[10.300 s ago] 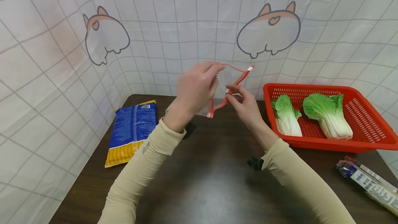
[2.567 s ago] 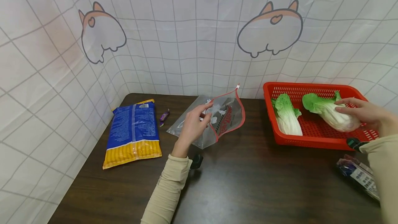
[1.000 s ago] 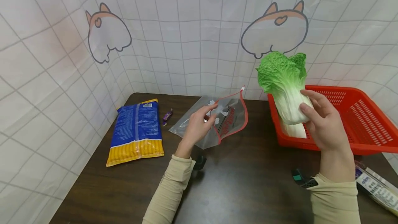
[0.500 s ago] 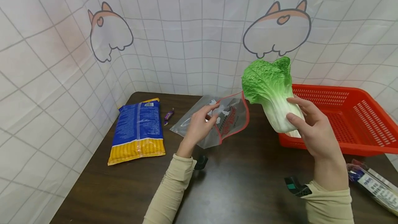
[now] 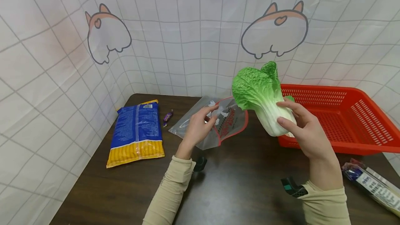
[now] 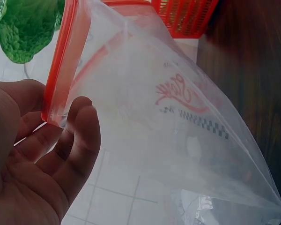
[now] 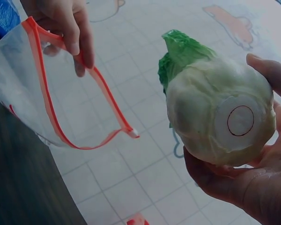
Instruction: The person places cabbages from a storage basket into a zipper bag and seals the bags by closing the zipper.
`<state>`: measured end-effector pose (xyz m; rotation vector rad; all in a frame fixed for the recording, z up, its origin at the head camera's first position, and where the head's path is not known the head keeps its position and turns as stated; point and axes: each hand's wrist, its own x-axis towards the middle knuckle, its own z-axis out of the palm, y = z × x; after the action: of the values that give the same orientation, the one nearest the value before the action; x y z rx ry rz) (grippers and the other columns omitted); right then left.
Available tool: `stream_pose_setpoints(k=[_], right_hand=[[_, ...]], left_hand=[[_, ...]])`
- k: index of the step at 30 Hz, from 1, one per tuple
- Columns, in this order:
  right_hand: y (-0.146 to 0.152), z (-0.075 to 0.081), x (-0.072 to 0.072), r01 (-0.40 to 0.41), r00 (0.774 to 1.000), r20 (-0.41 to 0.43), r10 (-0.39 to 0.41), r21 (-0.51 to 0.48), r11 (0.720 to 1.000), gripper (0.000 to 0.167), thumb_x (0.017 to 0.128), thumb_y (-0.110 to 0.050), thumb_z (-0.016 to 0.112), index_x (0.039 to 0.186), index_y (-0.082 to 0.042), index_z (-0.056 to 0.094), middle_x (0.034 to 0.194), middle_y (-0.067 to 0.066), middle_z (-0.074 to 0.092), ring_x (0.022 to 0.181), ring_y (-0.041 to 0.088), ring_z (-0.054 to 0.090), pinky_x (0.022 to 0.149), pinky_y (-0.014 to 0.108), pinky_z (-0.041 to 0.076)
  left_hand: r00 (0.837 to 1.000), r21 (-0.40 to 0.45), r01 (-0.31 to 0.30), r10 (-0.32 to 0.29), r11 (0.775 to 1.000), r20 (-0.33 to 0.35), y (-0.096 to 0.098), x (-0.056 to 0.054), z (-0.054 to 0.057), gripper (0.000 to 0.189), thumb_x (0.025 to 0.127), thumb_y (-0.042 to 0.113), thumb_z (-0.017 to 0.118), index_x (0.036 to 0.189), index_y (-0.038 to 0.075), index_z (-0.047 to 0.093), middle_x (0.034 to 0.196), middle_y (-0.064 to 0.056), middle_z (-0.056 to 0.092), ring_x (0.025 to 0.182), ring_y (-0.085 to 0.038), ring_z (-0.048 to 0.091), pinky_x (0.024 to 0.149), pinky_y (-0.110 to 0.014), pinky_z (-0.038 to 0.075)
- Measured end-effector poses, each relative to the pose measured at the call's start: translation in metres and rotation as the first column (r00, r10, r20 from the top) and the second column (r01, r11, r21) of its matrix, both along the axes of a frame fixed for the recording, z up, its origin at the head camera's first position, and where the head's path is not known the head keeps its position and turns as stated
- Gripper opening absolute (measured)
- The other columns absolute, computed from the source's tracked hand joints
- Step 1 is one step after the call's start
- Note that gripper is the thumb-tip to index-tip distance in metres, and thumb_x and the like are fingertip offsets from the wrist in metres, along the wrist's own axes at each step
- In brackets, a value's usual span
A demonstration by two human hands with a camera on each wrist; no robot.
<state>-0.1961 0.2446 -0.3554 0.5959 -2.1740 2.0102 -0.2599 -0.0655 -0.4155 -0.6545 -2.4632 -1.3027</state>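
My right hand (image 5: 307,131) grips a head of napa cabbage (image 5: 264,103) by its white base, with its green leaves tilted up to the left. In the right wrist view the cabbage's round cut end (image 7: 239,119) faces the camera. My left hand (image 5: 200,124) pinches the red zip edge of a clear zip bag (image 6: 145,117) between thumb and fingers. The bag's mouth gapes toward the right, and red lettering shows on its side. In the head view the leaves overlap the right end of the bag's mouth.
A red basket (image 5: 343,148) stands at the right, a second cabbage in it mostly hidden behind the held one. Nearer lies a narrow wrapped packet (image 5: 372,185). On the left are a blue and yellow packet (image 5: 135,131) and a small purple wrapped candy (image 5: 167,117).
My right hand has lifted the cabbage out of the basket and carried it left to beside the bag's mouth. The left hand stays at the bag, which both hands handled earlier.
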Motion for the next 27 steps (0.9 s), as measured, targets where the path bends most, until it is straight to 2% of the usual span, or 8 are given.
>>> stream_pose_setpoints(k=[5,12,18,22,24,26,27], right_hand=[[-0.002,0.001,-0.001,0.014,1.0,0.026,-0.015,0.065,0.998,0.045,0.094,0.0,0.059,0.138,-0.011,0.054,0.153,0.011,0.03,0.114,0.018,0.049,0.076,0.021,0.054],[-0.008,-0.002,-0.006,-0.003,0.999,0.038,-0.001,0.123,0.992,0.043,0.095,-0.002,0.059,0.136,-0.01,0.054,0.133,0.007,0.045,0.106,0.021,0.052,0.074,0.022,0.053],[-0.014,-0.007,-0.009,-0.021,0.998,0.063,0.01,0.176,0.984,0.042,0.096,-0.008,0.06,0.137,-0.012,0.053,0.143,0.004,0.04,0.113,0.02,0.049,0.077,0.021,0.051],[-0.017,-0.011,-0.011,-0.037,0.996,0.087,0.022,0.17,0.985,0.041,0.097,-0.009,0.06,0.137,-0.011,0.053,0.149,0.01,0.036,0.119,0.016,0.047,0.08,0.02,0.049],[-0.018,-0.013,-0.012,-0.04,0.995,0.092,0.023,0.18,0.983,0.04,0.097,-0.01,0.06,0.137,-0.01,0.054,0.152,0.012,0.034,0.122,0.013,0.047,0.082,0.018,0.048],[-0.02,-0.015,-0.014,-0.041,0.995,0.096,0.023,0.196,0.98,0.04,0.096,-0.012,0.061,0.136,-0.01,0.054,0.153,0.013,0.033,0.122,0.012,0.047,0.083,0.018,0.047],[-0.021,-0.016,-0.015,-0.044,0.995,0.098,0.024,0.206,0.978,0.04,0.096,-0.013,0.062,0.135,-0.01,0.054,0.154,0.013,0.032,0.122,0.012,0.047,0.083,0.018,0.047]], left_hand=[[1.0,0.0,-0.007,0.007,1.0,0.007,0.001,0.0,0.0,0.037,0.098,0.012,0.058,0.135,0.011,0.06,0.13,-0.009,0.061,0.059,-0.003,0.062,0.051,-0.023,0.046],[1.0,0.003,-0.008,0.008,1.0,0.012,0.001,0.001,0.0,0.036,0.098,0.012,0.059,0.134,0.011,0.061,0.128,-0.009,0.061,0.059,-0.004,0.062,0.051,-0.024,0.047],[1.0,0.01,-0.001,0.001,1.0,0.023,0.001,0.001,-0.001,0.037,0.098,0.013,0.059,0.135,0.012,0.06,0.13,-0.009,0.06,0.061,-0.005,0.062,0.052,-0.023,0.048],[1.0,0.011,0.001,-0.001,1.0,0.022,0.002,0.0,-0.001,0.037,0.097,0.012,0.06,0.135,0.011,0.06,0.13,-0.009,0.06,0.061,-0.004,0.062,0.052,-0.027,0.05],[1.0,0.009,0.005,-0.005,1.0,0.009,0.002,0.0,-0.001,0.038,0.097,0.01,0.06,0.134,0.009,0.06,0.123,-0.01,0.064,0.059,-0.004,0.062,0.071,-0.031,0.055],[1.0,0.005,0.006,-0.006,1.0,-0.005,0.002,-0.001,-0.001,0.038,0.096,0.009,0.06,0.134,0.007,0.06,0.114,-0.01,0.067,0.058,-0.005,0.062,0.092,-0.037,0.05],[1.0,0.004,0.008,-0.008,1.0,-0.006,0.002,-0.001,-0.001,0.038,0.096,0.009,0.06,0.134,0.006,0.06,0.109,-0.01,0.068,0.057,-0.005,0.062,0.092,-0.038,0.05]])
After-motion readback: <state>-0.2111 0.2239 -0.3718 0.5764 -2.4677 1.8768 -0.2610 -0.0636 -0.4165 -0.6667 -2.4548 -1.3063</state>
